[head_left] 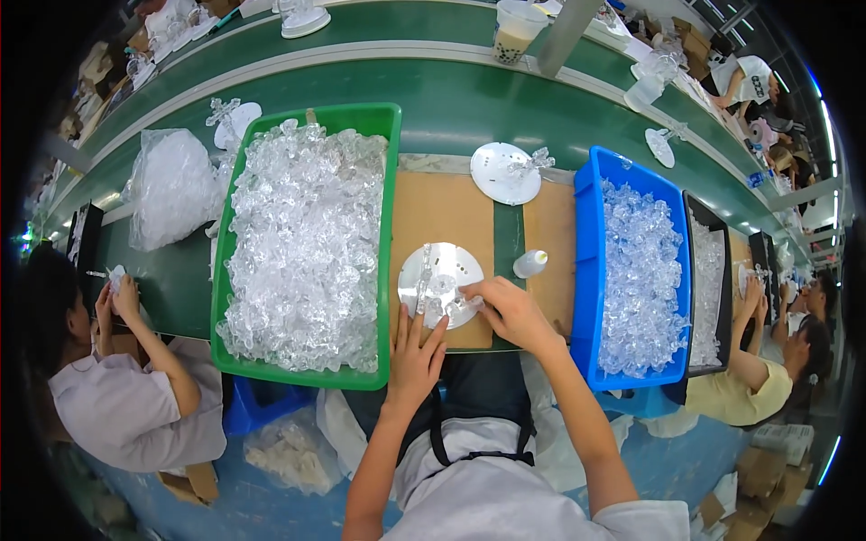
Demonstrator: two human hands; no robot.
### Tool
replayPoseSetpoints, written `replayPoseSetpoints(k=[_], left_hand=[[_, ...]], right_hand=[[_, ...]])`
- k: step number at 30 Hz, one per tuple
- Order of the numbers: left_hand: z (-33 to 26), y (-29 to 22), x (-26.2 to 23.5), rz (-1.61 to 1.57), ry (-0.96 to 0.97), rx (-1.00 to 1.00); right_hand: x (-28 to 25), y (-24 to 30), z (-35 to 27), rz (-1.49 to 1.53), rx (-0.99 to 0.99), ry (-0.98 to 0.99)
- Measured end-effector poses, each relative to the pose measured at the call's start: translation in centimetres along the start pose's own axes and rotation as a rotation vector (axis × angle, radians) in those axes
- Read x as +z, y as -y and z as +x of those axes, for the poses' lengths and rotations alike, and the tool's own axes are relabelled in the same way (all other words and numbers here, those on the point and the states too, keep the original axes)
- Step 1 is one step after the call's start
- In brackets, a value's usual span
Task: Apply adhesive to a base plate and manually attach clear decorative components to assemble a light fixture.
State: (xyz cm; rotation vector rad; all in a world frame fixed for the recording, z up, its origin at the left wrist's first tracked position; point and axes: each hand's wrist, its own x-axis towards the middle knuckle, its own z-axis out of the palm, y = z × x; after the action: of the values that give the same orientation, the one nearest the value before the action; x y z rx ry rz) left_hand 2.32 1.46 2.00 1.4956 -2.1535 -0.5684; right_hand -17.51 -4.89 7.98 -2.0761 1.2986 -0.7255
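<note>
A round white disc [462, 256] with small holes lies on a brown cardboard sheet [415, 198] in front of me. Clear plastic pieces [444, 283] stand on it, near its middle. My left hand [416, 362] rests at the disc's near left edge, fingers stretched out and touching it. At the near right side, my right hand [516, 314] has thumb and fingers pinched on a small clear plastic piece [471, 301], partly hidden by the fingertips. A small white bottle [530, 263] with a pale yellow cap is just beyond the right hand.
Left stands a green crate [395, 171] heaped with clear plastic parts; right, a blue bin [587, 261] and a black bin [725, 298] of similar parts. Another white disc [492, 171] lies beyond, on the green belt. A drink cup [517, 34] stands far back. People work on both sides.
</note>
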Motion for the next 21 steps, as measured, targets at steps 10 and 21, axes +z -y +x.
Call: replayPoseSetpoints(k=[10,21], left_hand=[[1.7,-3.6,1.6,0.062,-0.282,-0.197],[2.0,-3.2,3.3,0.116,-0.39,-0.239]], right_hand=[[1.0,-0.8,0.7,-0.277,-0.13,-0.159],[0.5,-0.2,-3.1,-0.038,0.238,-0.822]])
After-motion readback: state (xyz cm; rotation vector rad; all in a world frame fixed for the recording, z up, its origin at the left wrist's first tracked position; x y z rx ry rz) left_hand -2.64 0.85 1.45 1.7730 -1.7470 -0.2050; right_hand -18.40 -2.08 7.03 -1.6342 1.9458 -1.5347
